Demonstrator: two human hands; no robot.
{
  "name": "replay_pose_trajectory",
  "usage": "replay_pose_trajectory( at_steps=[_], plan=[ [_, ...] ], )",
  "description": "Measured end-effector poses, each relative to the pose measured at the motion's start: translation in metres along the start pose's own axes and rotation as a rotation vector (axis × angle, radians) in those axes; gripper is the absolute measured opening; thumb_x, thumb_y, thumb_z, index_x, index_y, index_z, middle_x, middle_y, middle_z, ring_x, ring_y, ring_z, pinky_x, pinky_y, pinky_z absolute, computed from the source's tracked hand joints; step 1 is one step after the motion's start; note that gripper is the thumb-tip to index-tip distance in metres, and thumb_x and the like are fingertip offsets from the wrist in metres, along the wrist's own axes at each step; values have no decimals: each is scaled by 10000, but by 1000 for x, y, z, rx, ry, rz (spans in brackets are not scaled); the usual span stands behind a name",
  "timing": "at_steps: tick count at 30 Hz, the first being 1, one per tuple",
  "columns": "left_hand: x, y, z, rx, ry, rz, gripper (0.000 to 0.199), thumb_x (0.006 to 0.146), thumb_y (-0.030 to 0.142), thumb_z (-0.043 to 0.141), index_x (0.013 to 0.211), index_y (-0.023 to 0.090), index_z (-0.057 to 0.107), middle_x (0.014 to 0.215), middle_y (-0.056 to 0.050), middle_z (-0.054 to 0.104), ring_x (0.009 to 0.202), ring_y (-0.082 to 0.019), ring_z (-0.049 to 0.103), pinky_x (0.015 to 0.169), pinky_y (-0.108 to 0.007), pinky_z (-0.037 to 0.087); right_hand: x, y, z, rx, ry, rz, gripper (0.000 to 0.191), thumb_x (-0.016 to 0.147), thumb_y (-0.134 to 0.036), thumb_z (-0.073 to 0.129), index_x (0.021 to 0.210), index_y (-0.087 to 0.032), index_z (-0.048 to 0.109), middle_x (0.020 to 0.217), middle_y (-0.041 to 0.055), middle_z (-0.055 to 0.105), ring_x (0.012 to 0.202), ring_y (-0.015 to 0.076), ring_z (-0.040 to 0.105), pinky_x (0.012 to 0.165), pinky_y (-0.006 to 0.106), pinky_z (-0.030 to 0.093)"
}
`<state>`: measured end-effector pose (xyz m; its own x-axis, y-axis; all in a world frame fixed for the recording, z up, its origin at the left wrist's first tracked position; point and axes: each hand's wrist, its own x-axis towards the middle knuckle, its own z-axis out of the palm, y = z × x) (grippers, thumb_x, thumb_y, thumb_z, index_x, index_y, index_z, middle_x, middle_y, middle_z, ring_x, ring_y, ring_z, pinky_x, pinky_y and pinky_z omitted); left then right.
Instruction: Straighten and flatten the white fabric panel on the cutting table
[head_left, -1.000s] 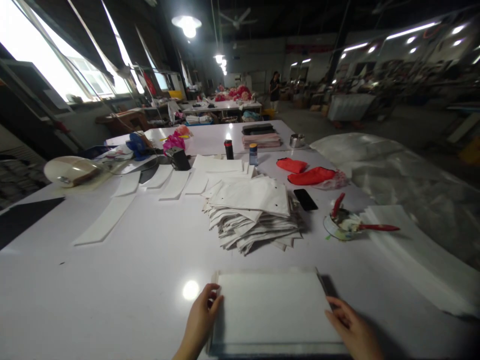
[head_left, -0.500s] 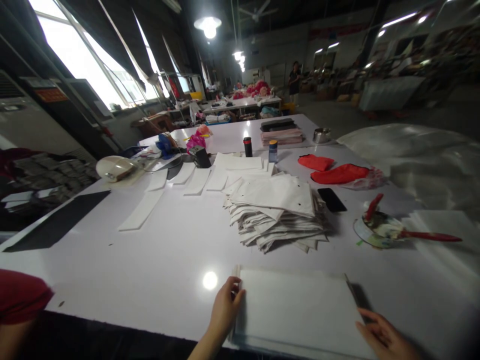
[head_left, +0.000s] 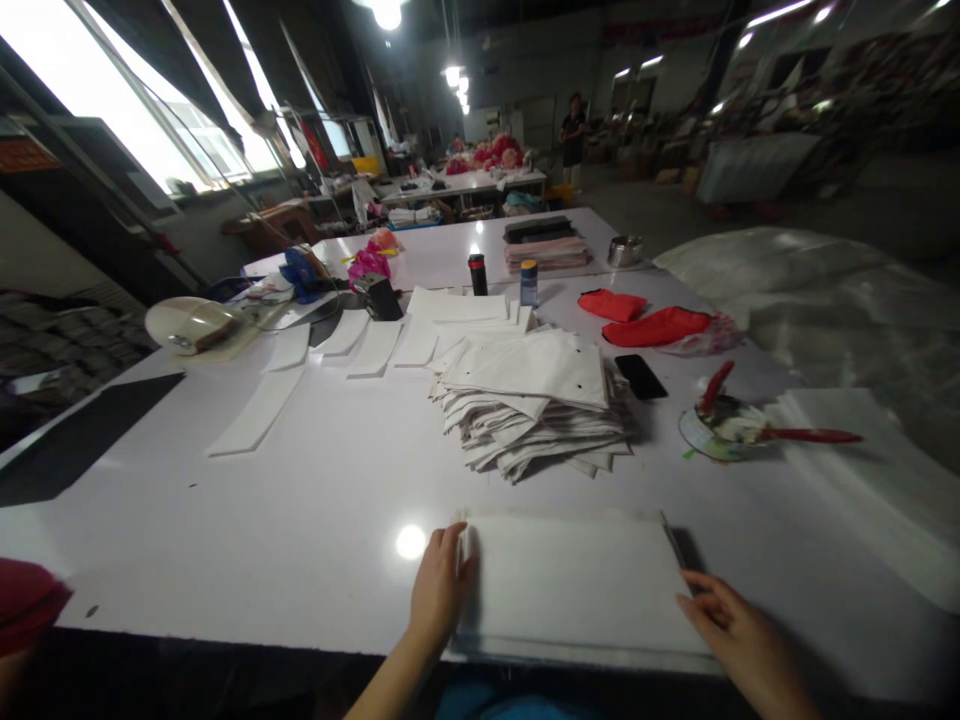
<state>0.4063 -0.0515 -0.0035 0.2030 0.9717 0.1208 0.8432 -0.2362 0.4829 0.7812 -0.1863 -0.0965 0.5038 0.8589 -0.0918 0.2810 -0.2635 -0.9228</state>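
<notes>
Compared with the earlier view, the left hand (head_left: 441, 590) stands more upright at the left edge of the white pad (head_left: 574, 590), and the right hand (head_left: 739, 630) sits closer to the pad's lower right corner. The pad is a flat, rectangular stack of white sheets with squared edges, lying on the table (head_left: 225, 520) directly in front of the person. The left hand's grip cannot be determined: it rests against the edge and may pinch it. The right hand is open, just beside a dark strip (head_left: 673, 540) along the pad's right edge. Count: two hands, one pad, one pile of folded white panels (head_left: 532, 410), five white strips (head_left: 375, 348), two red pieces (head_left: 656, 327), one phone (head_left: 641, 377).
</notes>
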Motion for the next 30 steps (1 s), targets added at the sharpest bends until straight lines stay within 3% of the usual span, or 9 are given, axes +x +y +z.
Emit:
replay_pose_trajectory(
  at_steps=[3,7,11,15,19,22,26,28,30],
  plan=[
    [1,11,0,202,-2,238,407,856,109,410,1216,236,550,1198,-93,554,1077,-245,517,923,-416,461,0,1,1,-48,7,-22,505,698,-600,582,1022,-213,603,724,14,645,666,231,628,621,314,493],
    [-2,35,9,244,-89,428,406,899,145,394,1268,247,528,1199,-85,573,1063,-236,504,912,-397,466,-1,-1,1,-88,-18,-23,517,734,-611,531,1043,-199,575,734,13,632,666,217,617,609,307,472],
    [-6,50,24,246,-113,447,517,898,313,465,1406,264,381,1206,-100,548,1037,-247,504,877,-396,464,-3,-1,3,-89,-17,-32,509,753,-598,514,1057,-193,564,735,14,625,679,214,612,623,308,470],
    [-8,44,38,301,-131,446,551,897,419,448,1415,242,383,1261,-119,524,1079,-275,481,908,-421,433,-1,5,3,-168,14,-66,507,774,-591,480,1055,-180,575,734,22,594,659,215,594,612,324,480],
    [-10,35,49,355,-154,431,569,909,438,412,1437,236,348,1315,-123,518,1126,-296,471,950,-446,400,-2,-9,5,-471,204,-300,443,813,-470,431,1043,-134,608,896,111,567,796,266,580,750,414,495],
    [-11,30,56,432,-105,452,563,907,428,419,1438,259,344,1409,-110,466,1197,-334,453,982,-486,367,-7,-42,26,-698,305,-487,432,885,-409,387,1157,-136,582,1141,162,543,1039,327,528,855,484,454],
    [-7,25,58,519,10,616,607,916,402,412,1474,230,242,1527,-80,297,1380,-340,266,1084,-499,270,-11,-81,83,-827,51,-760,517,922,-427,454,1402,-239,405,1474,92,322,1344,324,262,1014,507,362],
    [-5,22,56,549,32,655,634,918,417,411,1483,227,195,1537,-80,266,1405,-323,228,1098,-489,264,-9,-85,102,-858,-70,-809,597,911,-461,487,1450,-261,325,1513,95,233,1370,308,210,1057,511,320],
    [-3,20,53,563,45,641,645,911,449,422,1482,259,190,1547,-78,237,1409,-324,227,1093,-488,285,-3,-76,105,-871,-98,-778,628,910,-504,481,1460,-256,305,1521,112,192,1378,297,193,1069,505,312]
  ],
)
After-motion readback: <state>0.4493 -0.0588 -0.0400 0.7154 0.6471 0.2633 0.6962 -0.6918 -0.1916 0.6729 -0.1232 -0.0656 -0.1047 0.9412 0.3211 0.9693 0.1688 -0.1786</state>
